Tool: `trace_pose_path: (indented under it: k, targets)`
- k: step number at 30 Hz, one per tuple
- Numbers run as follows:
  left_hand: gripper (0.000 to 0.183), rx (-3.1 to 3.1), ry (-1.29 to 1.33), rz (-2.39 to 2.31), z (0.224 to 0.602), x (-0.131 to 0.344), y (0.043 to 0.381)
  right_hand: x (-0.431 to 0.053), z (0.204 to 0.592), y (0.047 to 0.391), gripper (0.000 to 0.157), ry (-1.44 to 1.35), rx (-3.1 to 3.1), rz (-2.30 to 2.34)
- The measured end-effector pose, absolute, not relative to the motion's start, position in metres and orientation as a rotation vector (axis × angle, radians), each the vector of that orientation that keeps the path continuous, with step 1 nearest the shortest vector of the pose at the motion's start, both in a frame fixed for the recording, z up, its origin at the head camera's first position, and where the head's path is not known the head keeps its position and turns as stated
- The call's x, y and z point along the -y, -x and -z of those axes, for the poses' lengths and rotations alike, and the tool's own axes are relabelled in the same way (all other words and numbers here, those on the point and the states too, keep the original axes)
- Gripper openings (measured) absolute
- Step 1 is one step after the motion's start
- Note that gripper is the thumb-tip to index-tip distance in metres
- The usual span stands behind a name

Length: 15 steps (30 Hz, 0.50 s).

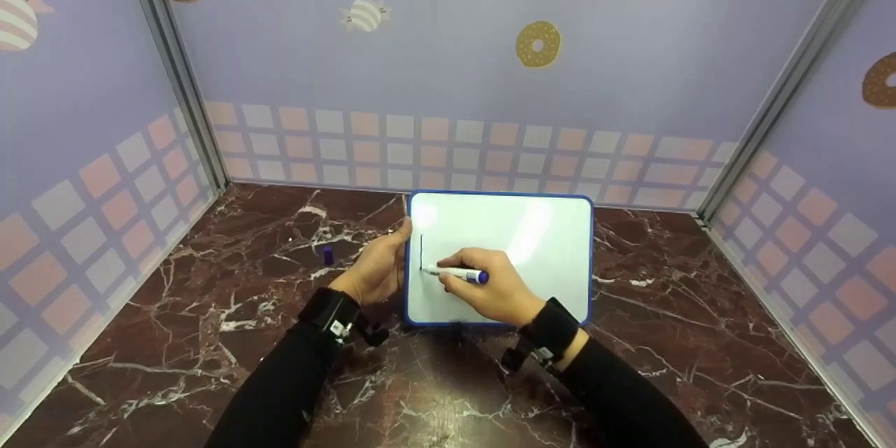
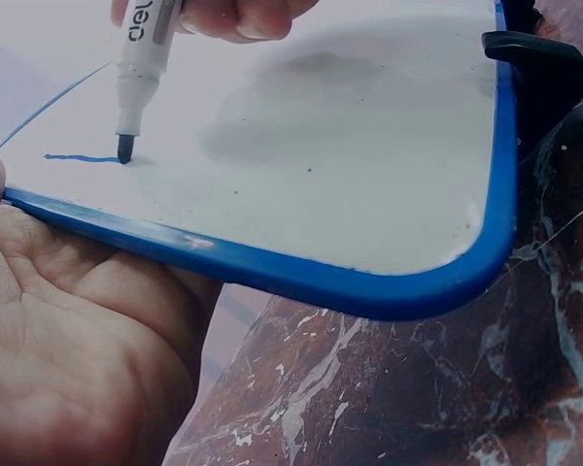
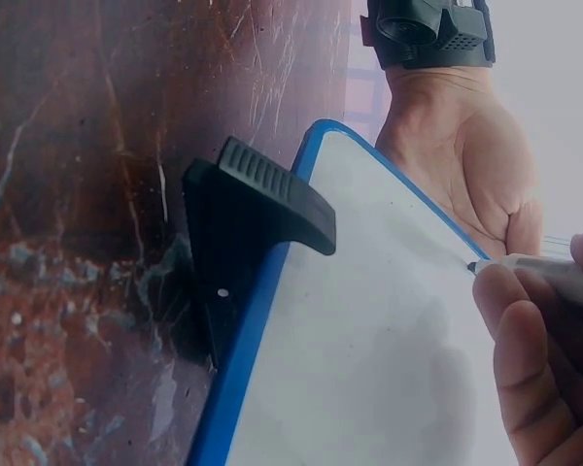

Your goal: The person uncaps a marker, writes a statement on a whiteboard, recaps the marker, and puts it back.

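Observation:
A whiteboard (image 1: 553, 259) with a blue frame stands tilted back on the table. My left hand (image 1: 378, 269) holds its left edge, thumb at the front rim and the other fingers hidden behind. Between thumb and fingers my right hand (image 1: 497, 287) pinches a white marker (image 1: 462, 273) with a blue end. In the left wrist view the dark tip of the marker (image 2: 141, 73) touches the board. A thin blue line (image 1: 421, 252) runs down near the board's left side, ending at the tip. A black clip-like support (image 3: 262, 194) grips the lower edge in the right wrist view.
Left of my left hand, a small dark blue marker cap (image 1: 328, 255) stands on the dark red marbled table (image 1: 231, 280). Patterned panels (image 1: 448, 70) close off the back and both sides, with metal posts (image 1: 175, 70) at the corners.

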<state>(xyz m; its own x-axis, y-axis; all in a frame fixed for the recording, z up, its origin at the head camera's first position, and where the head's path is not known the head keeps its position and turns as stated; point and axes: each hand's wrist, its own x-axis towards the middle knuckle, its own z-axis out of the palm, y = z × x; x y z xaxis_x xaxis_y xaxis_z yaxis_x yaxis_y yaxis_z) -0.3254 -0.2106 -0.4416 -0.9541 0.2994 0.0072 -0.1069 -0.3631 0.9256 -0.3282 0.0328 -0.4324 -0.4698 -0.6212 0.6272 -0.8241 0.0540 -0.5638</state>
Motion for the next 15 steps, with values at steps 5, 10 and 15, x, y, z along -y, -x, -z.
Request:
trace_pose_path:
  k: [5,10,15]
  targets:
    - [0.065,-1.596,-0.266,-2.392,0.4419,0.2097,0.3258,-0.0331,0.4342,0.3279,0.012,-1.501,2.1,-1.362]
    - [0.064,-1.597,-0.259,-2.395,0.4428,0.2101,0.3269,-0.0322,0.4344,0.3278,0.012,-1.501,2.099,-1.359]
    - [0.063,-1.588,-0.25,-2.404,0.443,0.2111,0.3272,-0.0315,0.4336,0.328,0.011,-1.504,2.054,-1.347]
